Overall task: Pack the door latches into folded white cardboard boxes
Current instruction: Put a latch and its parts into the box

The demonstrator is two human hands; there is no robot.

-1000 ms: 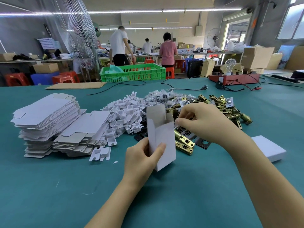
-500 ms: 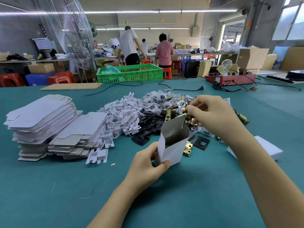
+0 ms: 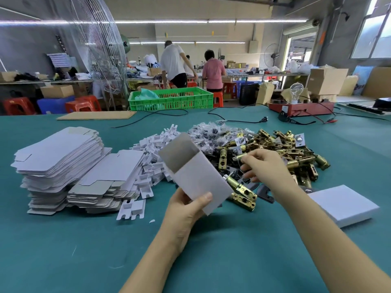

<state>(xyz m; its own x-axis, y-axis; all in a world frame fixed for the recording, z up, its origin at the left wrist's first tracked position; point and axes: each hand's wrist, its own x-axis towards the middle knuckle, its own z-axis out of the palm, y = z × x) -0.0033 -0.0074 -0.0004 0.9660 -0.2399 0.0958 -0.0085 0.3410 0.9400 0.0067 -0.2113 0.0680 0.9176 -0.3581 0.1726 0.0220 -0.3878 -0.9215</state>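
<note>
The left hand [image 3: 186,210] is holding a folded white cardboard box [image 3: 198,176] by its bottom end, with the thumb pressing on the front and the fingers curling round the back. The box is up off the green cloth counter [image 3: 84,250] and is leaning to the left, and its open grey flap is pointing up and away. The right hand [image 3: 264,168] is reaching over the pile of shiny gold metal door latches [image 3: 281,149], and its fingers are curling down among the latches and some flat black plates [image 3: 264,193]. It is hard to tell if this hand is gripping one or only touching them. One gold latch [image 3: 241,192] is lying just beside the box, near its lower right edge. To the left, a tall stack of flat white cardboard sheets [image 3: 57,155] is sitting on the counter, with a lower stack [image 3: 105,178] leaning against it. Between the stacks and the latches, a heap of small white card pieces [image 3: 152,157] is lying next to a heap of little clear bags with dark parts [image 3: 211,134]. A closed flat white box [image 3: 342,206] is resting on the counter by the right arm. Far back, a green plastic crate [image 3: 171,98] is sitting at the edge of the counter, and two people are standing at another bench.
</note>
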